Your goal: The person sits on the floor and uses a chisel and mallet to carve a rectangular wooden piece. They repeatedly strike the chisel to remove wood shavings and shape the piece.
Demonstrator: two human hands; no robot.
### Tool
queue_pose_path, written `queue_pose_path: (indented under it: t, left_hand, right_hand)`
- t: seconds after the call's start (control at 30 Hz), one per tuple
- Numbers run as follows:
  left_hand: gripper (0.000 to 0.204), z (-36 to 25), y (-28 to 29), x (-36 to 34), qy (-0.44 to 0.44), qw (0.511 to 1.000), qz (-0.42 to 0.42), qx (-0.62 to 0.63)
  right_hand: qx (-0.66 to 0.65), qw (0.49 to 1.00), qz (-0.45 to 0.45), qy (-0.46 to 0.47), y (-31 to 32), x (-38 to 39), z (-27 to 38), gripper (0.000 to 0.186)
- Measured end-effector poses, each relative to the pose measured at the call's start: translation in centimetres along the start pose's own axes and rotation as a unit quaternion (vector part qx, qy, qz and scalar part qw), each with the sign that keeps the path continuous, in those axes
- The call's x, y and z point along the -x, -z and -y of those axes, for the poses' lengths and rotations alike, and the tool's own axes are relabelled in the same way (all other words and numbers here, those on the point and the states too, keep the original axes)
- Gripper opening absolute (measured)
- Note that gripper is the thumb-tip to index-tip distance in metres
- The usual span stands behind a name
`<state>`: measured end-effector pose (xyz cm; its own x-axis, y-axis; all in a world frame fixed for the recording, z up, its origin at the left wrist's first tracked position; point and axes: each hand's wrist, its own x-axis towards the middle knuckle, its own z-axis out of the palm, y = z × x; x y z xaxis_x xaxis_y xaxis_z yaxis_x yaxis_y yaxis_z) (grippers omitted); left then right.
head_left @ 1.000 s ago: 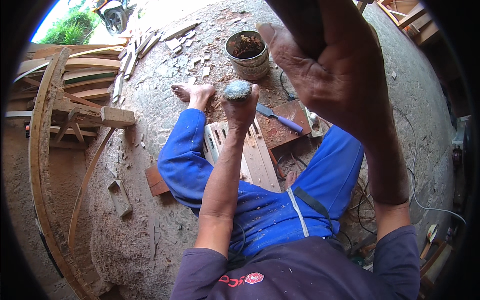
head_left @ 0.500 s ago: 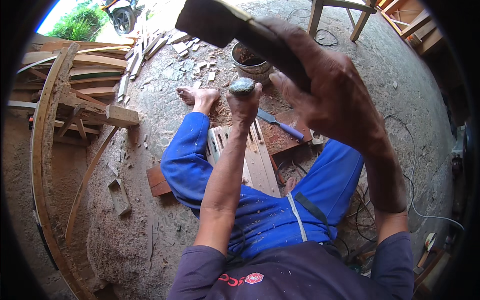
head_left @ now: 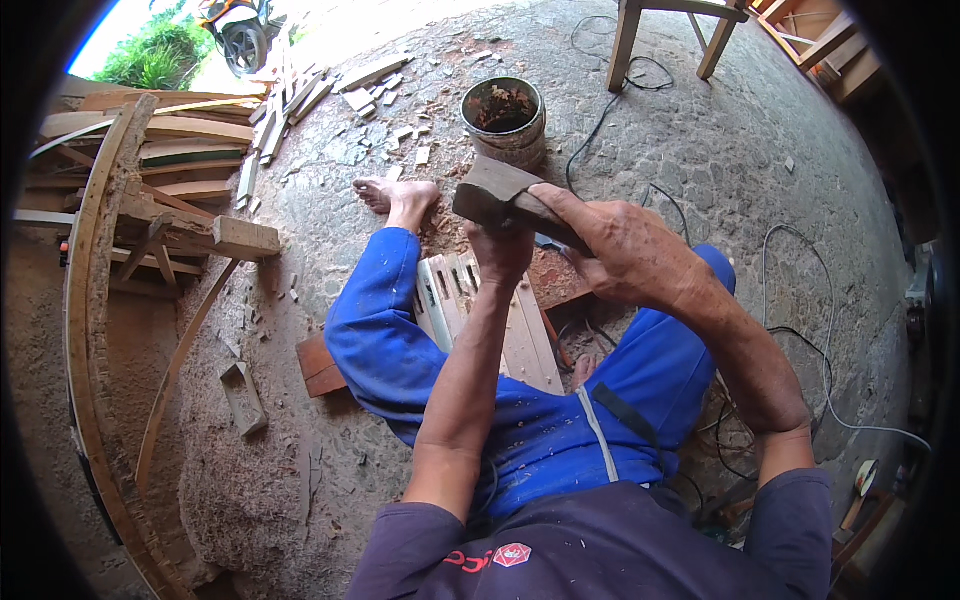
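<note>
My right hand (head_left: 640,250) is closed round the handle of a mallet (head_left: 492,192) with a broad, dark, blocky head. That head sits right over my left hand (head_left: 503,254), which is a fist round an upright tool, most likely a chisel. The tool's round, worn top is hidden beneath the mallet now, and its lower end is out of sight behind my hand. Below the fist, pale wooden strips (head_left: 512,335) with cut slots lie side by side between my legs, with chips scattered on them. Past the mallet handle, a second chisel with a bluish blade is almost wholly covered.
A bucket (head_left: 515,145) stands ahead on the rough floor. Offcuts (head_left: 365,98) are strewn to the far left, near stacked boards (head_left: 195,150) and a curved timber (head_left: 95,260). Cables (head_left: 828,300) run along the right, and a wooden stool (head_left: 625,45) stands at the far right.
The mallet has come down from high in front, onto or just above the tool in my left fist. My right hand has dropped with it, and the left fist is slightly lower.
</note>
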<state>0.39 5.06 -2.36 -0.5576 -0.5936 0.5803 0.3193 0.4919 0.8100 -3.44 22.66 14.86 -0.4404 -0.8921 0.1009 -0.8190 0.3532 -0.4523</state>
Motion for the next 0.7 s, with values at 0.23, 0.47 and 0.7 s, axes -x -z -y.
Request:
queue_pose_path:
  t: [0.23, 0.47, 0.7]
  left_hand:
    - [0.021, 1.3, 1.0, -3.8, 0.134, 0.990, 0.032, -0.020]
    - [0.023, -1.4, 0.1, -1.4, 0.089, 0.993, 0.051, -0.056]
    - [0.025, 3.8, 0.5, -2.5, 0.095, 0.993, 0.070, -0.005]
  right_hand:
    - [-0.032, 0.889, -0.392, 0.236, 9.9, -4.8, 4.8, 0.046]
    - [0.123, 0.988, 0.092, -0.033, -1.8, -3.4, -0.8, 0.055]
    - [-0.019, 0.997, -0.025, 0.064, 1.6, -1.4, 0.8, 0.066]
